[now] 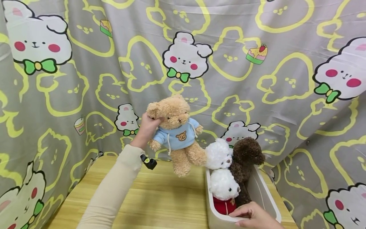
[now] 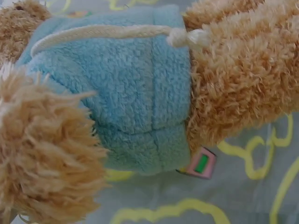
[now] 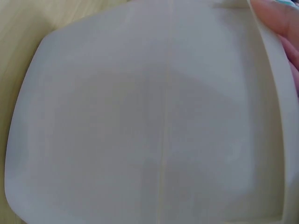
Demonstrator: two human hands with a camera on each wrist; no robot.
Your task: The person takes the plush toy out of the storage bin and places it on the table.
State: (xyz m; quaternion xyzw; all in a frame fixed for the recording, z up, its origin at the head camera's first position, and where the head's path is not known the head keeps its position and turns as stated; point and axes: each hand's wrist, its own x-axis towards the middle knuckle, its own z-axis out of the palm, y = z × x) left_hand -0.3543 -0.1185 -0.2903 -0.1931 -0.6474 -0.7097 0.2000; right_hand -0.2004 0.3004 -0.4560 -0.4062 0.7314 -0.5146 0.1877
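My left hand (image 1: 148, 127) grips a tan teddy bear (image 1: 184, 156) by the side of its head and holds it up above the table. The bear wears a light blue hoodie (image 1: 171, 138) with white drawstrings; in the left wrist view the hoodie (image 2: 117, 79) and a furry leg fill the frame. At the lower right, my right hand (image 1: 254, 216) pinches the near rim of a white plastic bin (image 1: 271, 203). Inside the bin are two white plush bears (image 1: 224, 184), one in red clothing, and a dark brown plush toy (image 1: 243, 168). The right wrist view shows the bin's outer wall (image 3: 140, 116).
A wood-grain table (image 1: 160, 197) lies beneath, with the bin at its right side. Behind and around it hangs a grey curtain (image 1: 137, 28) with cartoon rabbits and yellow outlines. A small black device (image 1: 148, 162) is on my left wrist.
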